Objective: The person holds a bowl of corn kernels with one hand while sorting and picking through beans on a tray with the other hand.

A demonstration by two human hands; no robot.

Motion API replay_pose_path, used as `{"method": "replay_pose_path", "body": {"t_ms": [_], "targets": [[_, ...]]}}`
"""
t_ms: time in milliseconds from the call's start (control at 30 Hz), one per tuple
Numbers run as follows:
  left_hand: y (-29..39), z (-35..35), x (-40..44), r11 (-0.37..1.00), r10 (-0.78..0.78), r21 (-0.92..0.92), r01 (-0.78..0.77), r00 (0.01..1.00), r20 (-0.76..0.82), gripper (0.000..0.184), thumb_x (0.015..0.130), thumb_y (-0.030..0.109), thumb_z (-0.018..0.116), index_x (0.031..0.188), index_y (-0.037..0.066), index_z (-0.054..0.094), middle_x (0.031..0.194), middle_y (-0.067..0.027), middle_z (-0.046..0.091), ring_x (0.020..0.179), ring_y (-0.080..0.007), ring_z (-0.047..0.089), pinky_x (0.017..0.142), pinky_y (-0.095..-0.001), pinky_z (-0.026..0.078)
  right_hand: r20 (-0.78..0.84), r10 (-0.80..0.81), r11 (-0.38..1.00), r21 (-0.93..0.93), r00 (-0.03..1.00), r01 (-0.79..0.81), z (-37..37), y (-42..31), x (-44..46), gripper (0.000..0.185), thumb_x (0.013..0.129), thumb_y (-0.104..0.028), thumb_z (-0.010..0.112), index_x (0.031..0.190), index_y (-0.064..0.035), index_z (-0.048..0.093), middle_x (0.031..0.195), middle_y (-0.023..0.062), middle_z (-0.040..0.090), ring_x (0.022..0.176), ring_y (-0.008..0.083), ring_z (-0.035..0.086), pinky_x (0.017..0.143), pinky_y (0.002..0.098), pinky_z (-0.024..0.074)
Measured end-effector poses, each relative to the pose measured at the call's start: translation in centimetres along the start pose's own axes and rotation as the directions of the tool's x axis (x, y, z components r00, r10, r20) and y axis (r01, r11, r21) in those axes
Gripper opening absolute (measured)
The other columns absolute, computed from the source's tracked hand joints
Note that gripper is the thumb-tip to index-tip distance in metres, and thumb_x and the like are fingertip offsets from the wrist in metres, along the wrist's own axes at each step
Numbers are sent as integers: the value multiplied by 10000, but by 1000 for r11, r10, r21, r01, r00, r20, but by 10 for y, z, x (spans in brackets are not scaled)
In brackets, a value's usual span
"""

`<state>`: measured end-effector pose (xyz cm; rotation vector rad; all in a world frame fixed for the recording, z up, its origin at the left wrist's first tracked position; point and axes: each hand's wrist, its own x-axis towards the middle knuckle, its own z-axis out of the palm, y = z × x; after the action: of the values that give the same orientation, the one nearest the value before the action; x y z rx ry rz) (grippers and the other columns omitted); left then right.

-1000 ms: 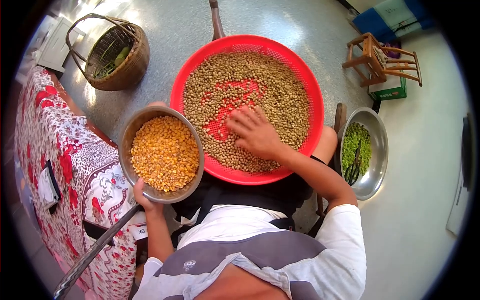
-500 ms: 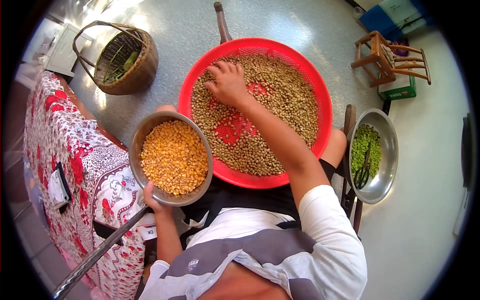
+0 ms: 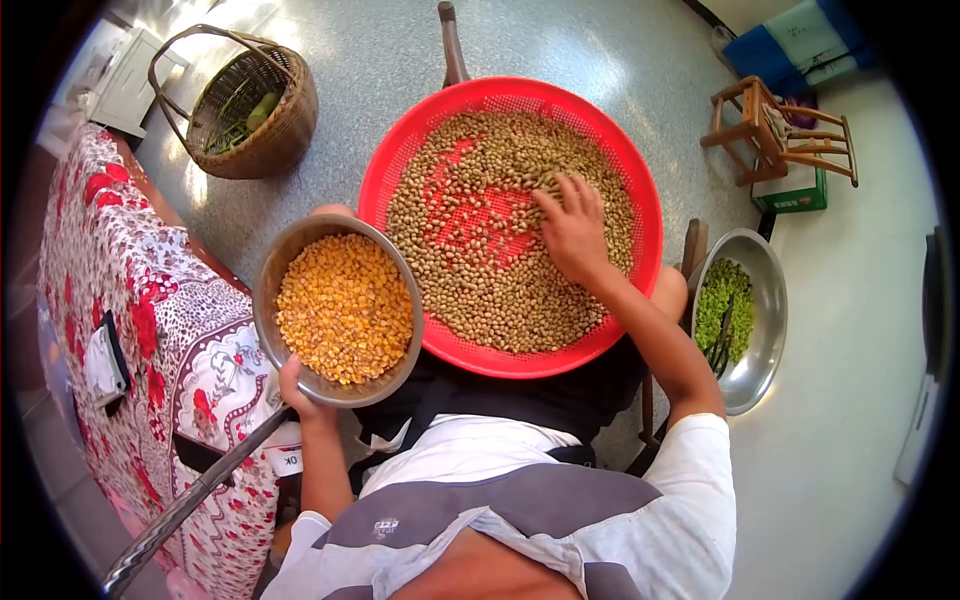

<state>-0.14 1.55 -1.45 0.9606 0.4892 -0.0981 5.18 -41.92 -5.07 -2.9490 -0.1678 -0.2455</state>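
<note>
Brown beans (image 3: 500,320) spread in 1 red perforated tray (image 3: 648,205)

Head view: the tray sits at the upper centre of the frame. The right hand (image 3: 577,228) is over its right half, fingers slightly parted; whether they pinch any beans, I cannot tell. At centre left, the left hand (image 3: 303,392) grips the rim of 1 metal bowl (image 3: 268,335) holding yellow corn kernels (image 3: 345,310). Right of the tray, 1 metal basin (image 3: 765,340) holds green pieces (image 3: 712,300). Upper left stands 1 woven basket (image 3: 275,135).
</note>
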Motion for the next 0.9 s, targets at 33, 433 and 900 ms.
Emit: {"method": "replay_pose_path", "body": {"t_ms": [33, 433, 900], "targets": [[1, 3, 0, 999, -5, -34, 6, 1000, 21, 639, 875, 339, 441, 1383, -47, 422, 1368, -190, 508, 1251, -317, 510, 1080, -427, 392, -54, 64, 997, -29, 997, -65, -4, 6, -1, 454, 885, -187, 641, 1326, -145, 538, 1467, 142, 392, 1408, 360, 280, 1166, 513, 206], [0, -4, 1, 1000, 23, -7, -23, 999, 30, 636, 884, 328, 425, 1392, -54, 414, 1382, -208, 502, 1259, -334, 507, 1087, -438, 393, -261, -45, 949, 291, 964, 123, 27, -61, 74, 279, 863, -194, 688, 1141, -172, 676, 1297, 79, 561, 1254, 313, 457, 1073, 459, 330], [-3, -9, 4, 1000, 0, -31, 1, 999, 40, 621, 883, 337, 434, 1370, -48, 443, 1366, -193, 521, 1253, -319, 512, 1082, -429, 392, -288, -49, 958, 258, 956, 127, 49, -67, 131, 102, 799, -148, 693, 887, -149, 745, 946, 40, 628, 956, 258, 557, 851, 386, 466]]}}
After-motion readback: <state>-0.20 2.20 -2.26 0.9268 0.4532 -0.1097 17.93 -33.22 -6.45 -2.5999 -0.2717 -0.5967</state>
